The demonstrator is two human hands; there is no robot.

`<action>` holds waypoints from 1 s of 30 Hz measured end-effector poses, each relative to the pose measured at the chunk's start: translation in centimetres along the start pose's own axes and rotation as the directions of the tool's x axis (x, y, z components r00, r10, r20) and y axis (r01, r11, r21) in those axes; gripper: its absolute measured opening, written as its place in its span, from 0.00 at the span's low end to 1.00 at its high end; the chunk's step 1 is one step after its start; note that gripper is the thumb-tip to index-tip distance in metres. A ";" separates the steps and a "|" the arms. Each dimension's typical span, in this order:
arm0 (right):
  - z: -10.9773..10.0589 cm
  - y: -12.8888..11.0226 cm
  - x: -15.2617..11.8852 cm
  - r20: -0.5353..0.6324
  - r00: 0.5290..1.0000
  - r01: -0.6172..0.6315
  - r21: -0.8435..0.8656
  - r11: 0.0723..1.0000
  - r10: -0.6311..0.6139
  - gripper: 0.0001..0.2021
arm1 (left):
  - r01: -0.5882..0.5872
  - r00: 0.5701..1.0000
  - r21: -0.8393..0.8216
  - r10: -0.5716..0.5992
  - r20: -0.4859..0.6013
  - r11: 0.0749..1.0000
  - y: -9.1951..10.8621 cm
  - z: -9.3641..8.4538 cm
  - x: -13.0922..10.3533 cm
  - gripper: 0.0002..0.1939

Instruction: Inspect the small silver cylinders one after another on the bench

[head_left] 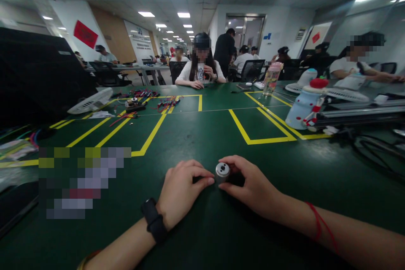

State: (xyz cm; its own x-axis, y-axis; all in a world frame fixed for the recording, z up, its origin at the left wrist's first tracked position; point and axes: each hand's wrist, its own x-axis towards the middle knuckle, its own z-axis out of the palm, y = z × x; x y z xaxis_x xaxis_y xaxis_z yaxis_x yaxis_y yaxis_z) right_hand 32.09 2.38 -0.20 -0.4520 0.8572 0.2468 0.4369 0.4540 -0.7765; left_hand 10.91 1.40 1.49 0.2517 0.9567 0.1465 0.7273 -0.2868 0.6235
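A small silver metal cylinder (pixel 222 171) stands upright on the green table, with dark holes in its top face. My right hand (pixel 248 179) curls around its right side, thumb at the front and fingers behind. Close by on the left, my left hand (pixel 185 185) rests with thumb and index fingertip pinched together, almost at the cylinder's side. Whatever may be between those fingertips is too small or hidden to make out. There is a black watch (pixel 154 220) on my left wrist and a red string (pixel 318 223) on my right.
Yellow tape (pixel 272 139) marks out areas on the table (pixel 202 135). Bundles of wires (pixel 169 103) lie at the far left, near a white fan (pixel 90 100). A blue bottle (pixel 299 107) and metal rails (pixel 357 114) are at right. Another person (pixel 201 69) sits opposite.
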 end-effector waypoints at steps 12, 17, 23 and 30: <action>-6.4 1.4 -1.1 -0.231 0.962 -0.164 -0.050 0.985 0.148 0.26 | 0.092 0.996 -0.090 -0.093 -0.005 0.992 -1.4 -3.2 -1.1 0.15; -17.0 7.5 -5.6 -0.581 0.761 -0.559 -0.363 0.745 0.288 0.31 | 0.288 0.952 -0.141 -0.300 -0.066 0.947 -6.2 -6.3 -3.3 0.20; -22.8 12.7 -9.8 -0.670 0.649 -0.731 -0.419 0.539 0.360 0.31 | 0.371 0.919 -0.168 -0.388 -0.076 0.913 -8.3 -6.4 -4.1 0.22; -14.2 6.3 -5.2 -0.378 0.897 -0.160 -0.763 0.627 -0.231 0.28 | 0.357 0.926 -0.141 -0.370 -0.072 0.923 -7.6 -6.0 -3.9 0.20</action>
State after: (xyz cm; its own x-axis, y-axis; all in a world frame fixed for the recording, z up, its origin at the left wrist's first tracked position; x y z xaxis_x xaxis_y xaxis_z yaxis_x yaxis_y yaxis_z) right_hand 48.27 4.26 1.89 -0.2123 0.7558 0.6194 0.9392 0.3328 -0.0842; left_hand 0.54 0.18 0.79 -0.0818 0.9959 -0.0392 0.6716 0.0841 0.7361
